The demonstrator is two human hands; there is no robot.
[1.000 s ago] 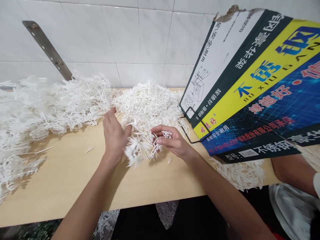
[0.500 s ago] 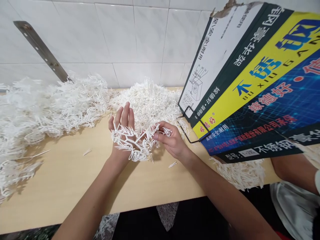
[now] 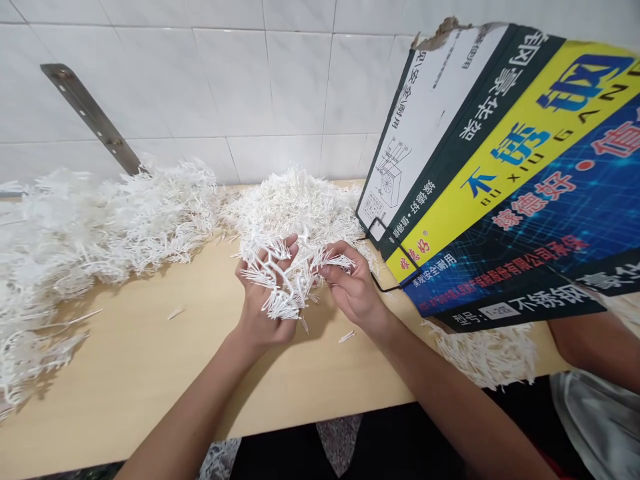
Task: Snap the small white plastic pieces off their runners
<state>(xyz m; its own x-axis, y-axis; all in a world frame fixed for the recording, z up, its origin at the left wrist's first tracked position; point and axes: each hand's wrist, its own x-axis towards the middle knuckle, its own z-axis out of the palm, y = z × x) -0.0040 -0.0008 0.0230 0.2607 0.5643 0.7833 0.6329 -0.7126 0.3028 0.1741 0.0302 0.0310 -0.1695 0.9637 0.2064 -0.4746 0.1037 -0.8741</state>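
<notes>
Pale, marbled tiles cover the wall (image 3: 300, 83) behind the work, and at the far left a metal bracket (image 3: 90, 113) slants down across them until its lower end meets a broad white heap (image 3: 100, 223). That heap of branching, plastic-looking pieces spreads along the back and left side of a light wooden table (image 3: 170, 380). On the bare wood to its right lies a small white scrap (image 3: 176, 312).

Next comes the left hand (image 3: 267, 317), loosely cupped behind and below a white branched sprig (image 3: 283, 283); the sprig hides much of the palm, so how firmly the fingers close on it cannot be told. The sprig is above the table, between the two hands, in front of a middle mound (image 3: 300, 200) of finer white bits near the wall. Below the table's front edge, speckled floor (image 3: 340, 437) shows beside dark clothing (image 3: 280, 443).

The right hand (image 3: 355, 287) is narrowed, pinching white strands at the sprig's right side between thumb and fingers. A short white bit (image 3: 347, 337) lies below it on the wood. Farther right, a black band (image 3: 379, 287) loops around the lower corner of a tilted, printed cardboard box (image 3: 500, 173). More white pieces (image 3: 487, 350) lie below the box, near another person's arm (image 3: 595, 343) and some pale cloth (image 3: 595, 413).
</notes>
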